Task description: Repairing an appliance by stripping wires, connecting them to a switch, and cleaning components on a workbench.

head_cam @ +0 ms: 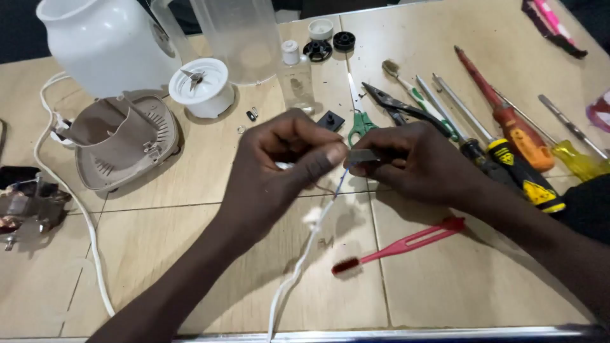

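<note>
Stripping a cord end over the table [190, 254].
Left hand [279, 171] pinches the white cord [298, 260]; right hand [413, 165] grips a small grey tool [363, 154] at its wire; a steady, gentle pull seems needed.

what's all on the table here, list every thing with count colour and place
white cord: 1, white, from both hands to near edge
small grey tool: 1, at right fingertips
toothbrush: 1, red, near centre
screwdrivers: several, red, orange, yellow, black handles, right
scissors: 1, green handles, centre
pliers: 1, dark, beside scissors
blender base: 1, tan, left
blade unit: 1, white, top
jug: 1, white, top left
clear bottle: 1, top centre
left hand: pinches cord
right hand: holds tool
</note>
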